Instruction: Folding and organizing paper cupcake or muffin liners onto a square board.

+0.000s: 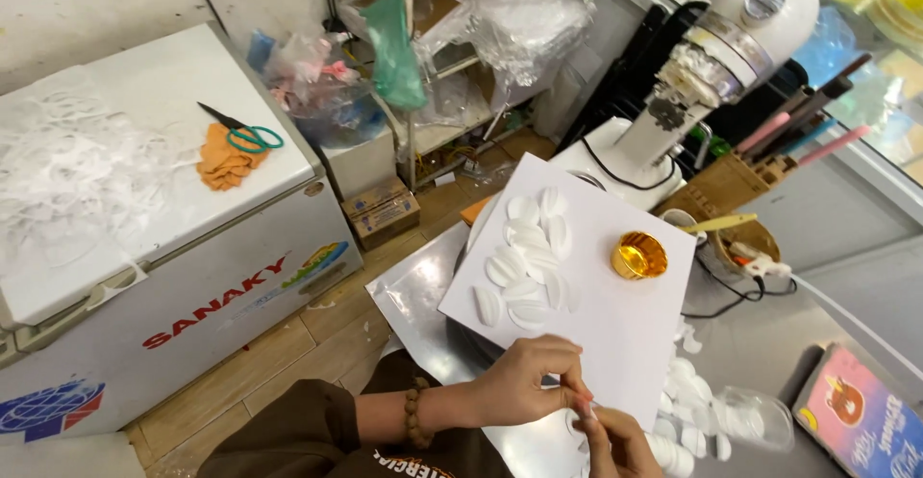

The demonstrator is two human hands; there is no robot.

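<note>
The white sheet [615,324] looks like matt, smooth card or paper, and the oval petals [527,264] on it are matt white, thin like paper. The small cup [638,255] is glossy gold foil with a ribbed wall. The worktop [423,295] is brushed metal with a dull sheen. The stand mixer [740,26] has a glossy white plastic shell. The bracelet [415,413] is of matt brown wooden beads. The floor [317,329] is smooth wood-look planking.

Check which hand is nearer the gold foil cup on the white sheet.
Left, narrowly. The left hand sits at the white sheet's near edge below the gold foil cup; the right hand is lower, at the frame bottom.
</note>
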